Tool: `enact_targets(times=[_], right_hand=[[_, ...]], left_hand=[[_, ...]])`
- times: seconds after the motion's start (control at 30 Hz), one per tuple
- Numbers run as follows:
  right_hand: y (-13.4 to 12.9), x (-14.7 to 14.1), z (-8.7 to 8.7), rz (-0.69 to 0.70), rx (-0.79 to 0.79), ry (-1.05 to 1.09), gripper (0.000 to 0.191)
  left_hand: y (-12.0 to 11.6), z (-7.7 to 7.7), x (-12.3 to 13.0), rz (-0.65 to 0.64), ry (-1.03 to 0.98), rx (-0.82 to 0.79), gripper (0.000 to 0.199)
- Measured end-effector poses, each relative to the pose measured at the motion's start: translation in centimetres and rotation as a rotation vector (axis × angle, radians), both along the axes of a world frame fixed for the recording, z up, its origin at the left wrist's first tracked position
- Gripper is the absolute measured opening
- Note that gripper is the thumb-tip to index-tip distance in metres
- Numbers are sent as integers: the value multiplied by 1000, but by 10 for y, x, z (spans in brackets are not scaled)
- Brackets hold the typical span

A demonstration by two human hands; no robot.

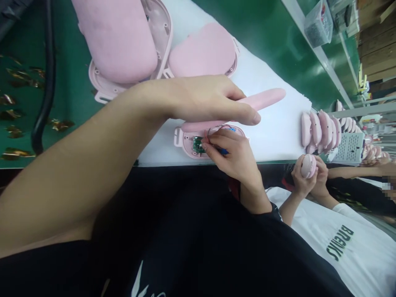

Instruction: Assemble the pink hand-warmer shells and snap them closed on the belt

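Note:
My left hand [213, 99] is closed over a pink rounded cover [267, 98], thumb lying along its top, and holds it tilted up above an open pink shell [187, 149]. The shell lies at the table's near edge. Inside it sits a small green circuit board [198, 144], with thin red and dark wires [213, 130] looping up from it. My right hand [236, 152] reaches into the shell, thumb and forefinger pinched on a wire at the board. A blue part [223, 151] shows under its fingers; the palm hides the rest.
Pink housings [120, 41] and a pink cover [204, 51] lie beyond my left arm on white sheeting [278, 128]. A black cable [46, 82] and gold foil pieces [18, 111] are at left. Several pink units [323, 130] stand at right, near a co-worker's hands [305, 181] holding another.

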State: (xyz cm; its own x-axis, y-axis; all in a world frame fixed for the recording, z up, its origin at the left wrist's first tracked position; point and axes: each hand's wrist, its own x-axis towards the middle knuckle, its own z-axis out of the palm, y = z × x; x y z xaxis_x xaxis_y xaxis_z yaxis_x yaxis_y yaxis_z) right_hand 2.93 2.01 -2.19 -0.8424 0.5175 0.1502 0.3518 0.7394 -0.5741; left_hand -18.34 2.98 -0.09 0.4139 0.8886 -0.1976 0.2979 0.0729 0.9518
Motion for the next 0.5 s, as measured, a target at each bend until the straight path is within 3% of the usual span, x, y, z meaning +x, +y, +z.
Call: enact_targets(times=[0.17,0.33,0.5], right_hand=[[7,11,14,4,-109,-41,15],[19,20,12,177,-239,-75,11],[20,21,3,140,-151,-97,14]], left_hand=[[1,-1,0,44,17,45,54],[2,-5,1,43,2,79,52],[1,-3,2,36,35,64,55]])
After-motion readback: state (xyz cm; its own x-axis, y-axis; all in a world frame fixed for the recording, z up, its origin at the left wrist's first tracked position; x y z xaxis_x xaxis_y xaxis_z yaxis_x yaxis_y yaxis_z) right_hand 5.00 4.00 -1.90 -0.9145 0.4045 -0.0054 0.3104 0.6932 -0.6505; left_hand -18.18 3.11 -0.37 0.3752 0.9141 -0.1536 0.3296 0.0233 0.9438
